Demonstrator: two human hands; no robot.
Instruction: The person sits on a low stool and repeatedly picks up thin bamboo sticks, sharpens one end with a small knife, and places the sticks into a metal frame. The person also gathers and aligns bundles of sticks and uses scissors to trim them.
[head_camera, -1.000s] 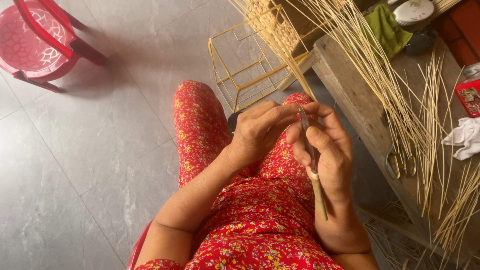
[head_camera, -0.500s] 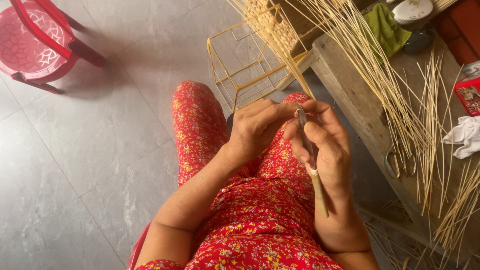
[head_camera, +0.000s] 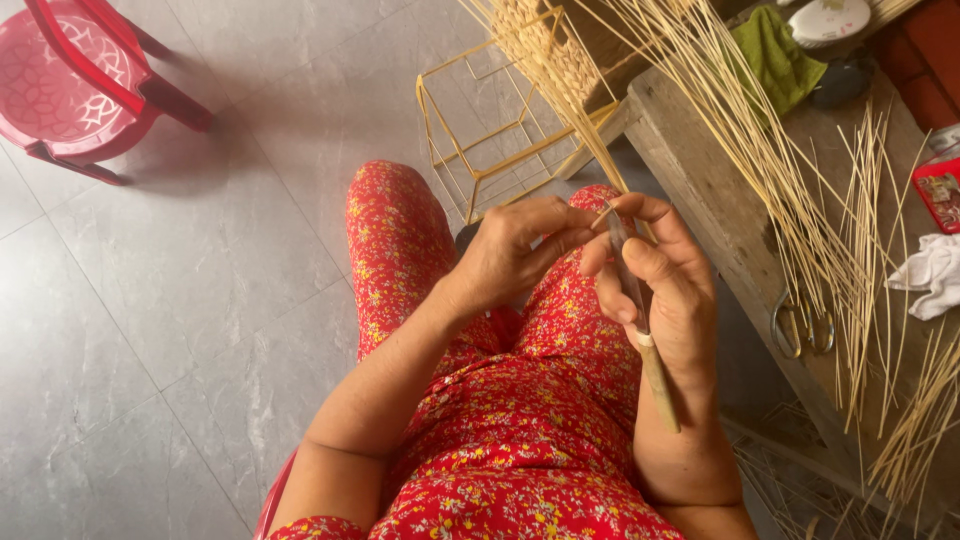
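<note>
I see both hands raised together over the lap, which is covered by a red dress with small flowers. The right hand (head_camera: 665, 290) is closed around a knife with a pale wooden handle (head_camera: 655, 375); the handle points down toward the wrist and the narrow blade goes up between the fingers. The left hand (head_camera: 515, 250) pinches the end of a thin bamboo strip (head_camera: 570, 95) with thumb and fingertips, just beside the top of the blade, so the two hands nearly touch there. The strip runs up and away toward the top of the picture, where it joins a bundle of similar pale strips.

To the right stands a rough wooden table (head_camera: 700, 190) with many loose strips lying over it. A pair of scissors (head_camera: 800, 325) lies on it among the strips, a green cloth (head_camera: 775, 55) is near its far end, and a white cloth (head_camera: 930, 275) is at the right edge. On the grey tile floor, beyond the knees, stands a yellow frame of thin sticks (head_camera: 480, 130), and a red plastic chair (head_camera: 80, 90) is at the upper left.
</note>
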